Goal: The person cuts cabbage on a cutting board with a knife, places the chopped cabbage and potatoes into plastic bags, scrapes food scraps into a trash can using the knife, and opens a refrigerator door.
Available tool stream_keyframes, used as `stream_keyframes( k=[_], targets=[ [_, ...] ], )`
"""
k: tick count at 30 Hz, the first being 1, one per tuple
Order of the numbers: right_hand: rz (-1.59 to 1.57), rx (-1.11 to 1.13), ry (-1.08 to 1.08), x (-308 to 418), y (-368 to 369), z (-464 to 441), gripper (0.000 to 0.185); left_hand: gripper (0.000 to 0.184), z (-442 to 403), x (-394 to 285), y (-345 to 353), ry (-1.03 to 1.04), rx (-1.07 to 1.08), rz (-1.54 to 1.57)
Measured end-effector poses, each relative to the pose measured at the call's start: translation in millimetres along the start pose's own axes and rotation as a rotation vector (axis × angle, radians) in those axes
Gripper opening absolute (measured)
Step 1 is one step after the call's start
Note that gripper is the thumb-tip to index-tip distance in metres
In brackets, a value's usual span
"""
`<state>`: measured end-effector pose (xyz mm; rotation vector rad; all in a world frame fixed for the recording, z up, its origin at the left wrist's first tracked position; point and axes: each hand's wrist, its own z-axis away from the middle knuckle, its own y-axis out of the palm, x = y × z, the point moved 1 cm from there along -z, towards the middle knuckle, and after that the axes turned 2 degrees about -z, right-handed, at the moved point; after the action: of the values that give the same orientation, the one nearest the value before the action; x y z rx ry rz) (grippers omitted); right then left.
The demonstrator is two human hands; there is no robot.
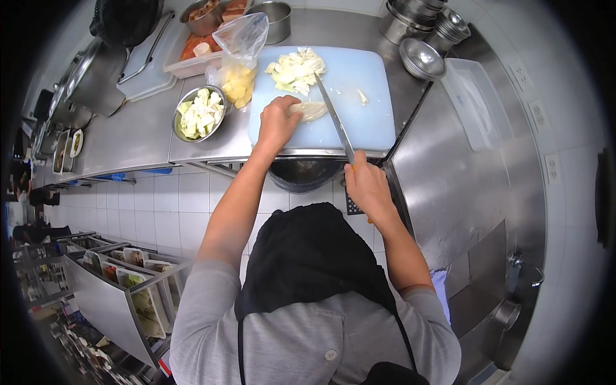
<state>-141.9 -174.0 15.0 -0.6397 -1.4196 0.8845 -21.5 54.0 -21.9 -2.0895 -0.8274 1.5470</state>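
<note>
On the pale blue cutting board [366,122] lies a piece of cabbage [311,111], with the fingers of my left hand [279,120] curled on its left end. My right hand [368,183] is wrapped round the handle of a long knife [335,115]. The blade points up and left across the board, just right of the cabbage piece, its tip by a pile of chopped cabbage [296,69]. Small scraps lie to the right of the blade. A metal bowl [223,119] of cut cabbage stands left of the board.
A plastic bag [240,83] with yellow pieces touches the board's left side. Behind it are a tub of red food [199,48] and a metal pot [274,22]. Stacked metal bowls [422,59] and a clear plastic container [475,106] are at the right. A dark bin [305,174] stands below the counter edge.
</note>
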Motion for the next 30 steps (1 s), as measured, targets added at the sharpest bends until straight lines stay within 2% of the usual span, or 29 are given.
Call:
stream_keyframes(
  k=[10,19,28,30],
  targets=[
    [-0.065,0.11,0.055,12.8,-5.7,6.5,0.025,0.029,1.2,5.8,3.0,0.015,0.0,-0.045],
    [-0.047,0.22,0.14,0.2,21.6,1.8,0.029,0.029,4.4,0.0,1.3,-0.001,-0.018,-0.04],
    [-0.076,0.386,0.137,-8.1,-11.4,-9.1,0.028,0.03,8.0,14.7,-0.8,-0.169,-0.03,0.057],
    [-0.074,0.353,0.109,-16.6,-18.8,-13.6,0.028,0.029,6.3,23.9,-0.8,-0.058,-0.084,0.04]
  ],
)
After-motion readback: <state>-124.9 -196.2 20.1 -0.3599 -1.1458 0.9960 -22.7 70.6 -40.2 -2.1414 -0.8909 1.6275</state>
